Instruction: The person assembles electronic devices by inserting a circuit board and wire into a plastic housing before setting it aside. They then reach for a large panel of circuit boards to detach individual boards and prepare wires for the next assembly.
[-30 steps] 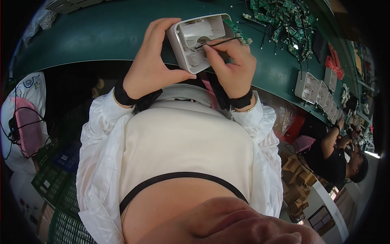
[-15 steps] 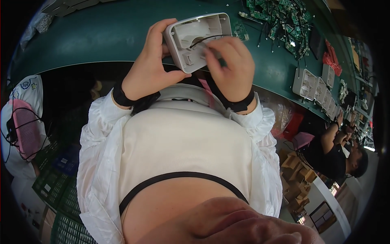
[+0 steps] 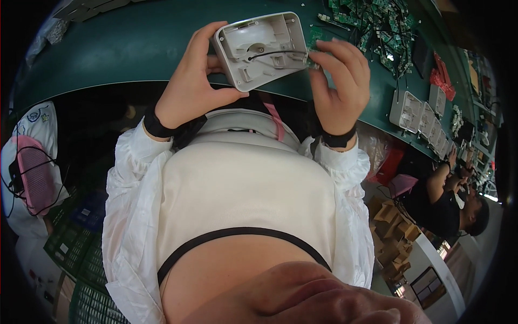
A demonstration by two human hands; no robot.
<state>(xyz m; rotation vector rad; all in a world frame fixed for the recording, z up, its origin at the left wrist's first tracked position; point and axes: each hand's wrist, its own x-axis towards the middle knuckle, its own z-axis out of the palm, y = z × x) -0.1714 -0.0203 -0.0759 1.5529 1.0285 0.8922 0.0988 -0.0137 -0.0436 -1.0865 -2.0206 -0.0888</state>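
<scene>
The left hand (image 3: 190,81), spread wide, is gripping the pale housing (image 3: 264,42) to its right; a small board (image 3: 310,60) is sitting just left of the half-open right hand (image 3: 342,83), hold unclear.

Left hand (image 3: 189,83) up in frame's upper middle, left of centre, clasping: index finger (image 3: 209,33) stretched upward, thumb (image 3: 229,96) pointing right below it. Left wrist (image 3: 157,125) lower, farther left. Right hand (image 3: 342,89) about level, right of centre, well apart. Fingers (image 3: 335,51) curled leftward, slightly blurred, right thumb (image 3: 319,89) upright beneath; can't tell from here whether fingertips pinch. Right wrist (image 3: 339,139) directly below.
</scene>
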